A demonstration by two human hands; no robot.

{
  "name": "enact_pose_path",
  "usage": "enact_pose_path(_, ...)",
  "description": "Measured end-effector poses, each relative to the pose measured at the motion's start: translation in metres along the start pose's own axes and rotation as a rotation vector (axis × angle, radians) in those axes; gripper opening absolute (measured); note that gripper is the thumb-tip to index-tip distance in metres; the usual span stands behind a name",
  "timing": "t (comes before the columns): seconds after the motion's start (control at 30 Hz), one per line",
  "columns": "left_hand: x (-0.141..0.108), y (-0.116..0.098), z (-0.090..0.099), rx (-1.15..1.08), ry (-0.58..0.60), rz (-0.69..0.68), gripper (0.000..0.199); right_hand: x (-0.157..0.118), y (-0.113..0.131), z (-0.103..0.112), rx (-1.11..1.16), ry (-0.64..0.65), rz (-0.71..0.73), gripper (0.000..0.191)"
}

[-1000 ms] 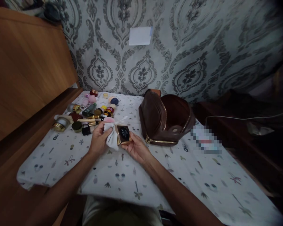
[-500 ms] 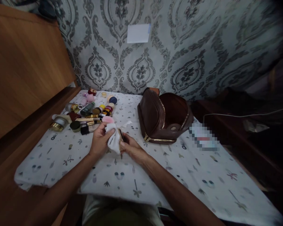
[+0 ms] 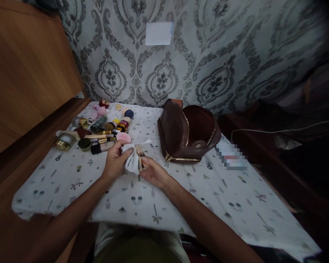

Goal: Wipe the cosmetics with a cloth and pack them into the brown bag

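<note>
Above the table's near middle, my left hand is closed on a white cloth, thumb on top. My right hand grips a small gold-and-dark shiny item that lies against the cloth's right side; its kind I cannot make out. A pink round item lies just beyond my left hand. To the right, a brown leather bag stands unzipped, its dark inside showing.
Cosmetics crowd the table's left: a foundation bottle, a dark-lidded jar, a gold-rimmed jar and several brushes. A blurred-out flat item lies right of the bag. A wooden cabinet borders the left side.
The gold-and-dark item has turned between my hands, so more of its shiny gold face shows. My view has shifted slightly; the bag and cosmetics stay in place.
</note>
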State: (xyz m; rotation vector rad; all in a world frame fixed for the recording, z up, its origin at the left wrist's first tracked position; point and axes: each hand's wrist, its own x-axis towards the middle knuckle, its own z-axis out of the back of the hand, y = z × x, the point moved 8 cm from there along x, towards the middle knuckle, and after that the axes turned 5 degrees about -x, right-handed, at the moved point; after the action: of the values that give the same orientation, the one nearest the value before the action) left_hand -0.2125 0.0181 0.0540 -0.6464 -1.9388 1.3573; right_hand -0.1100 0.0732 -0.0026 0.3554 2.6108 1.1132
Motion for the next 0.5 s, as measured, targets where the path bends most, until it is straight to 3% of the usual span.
enact_pose_path(0.23,-0.001,-0.007,0.002,0.246,0.008,-0.115,0.011,0.001,-0.006,0.001,0.075,-0.003,-0.064,0.023)
enact_pose_path(0.5,-0.007,-0.021,-0.006,0.541,0.07,-0.249,0.004,-0.001,0.01,0.0,0.083,-0.04,0.003,0.02)
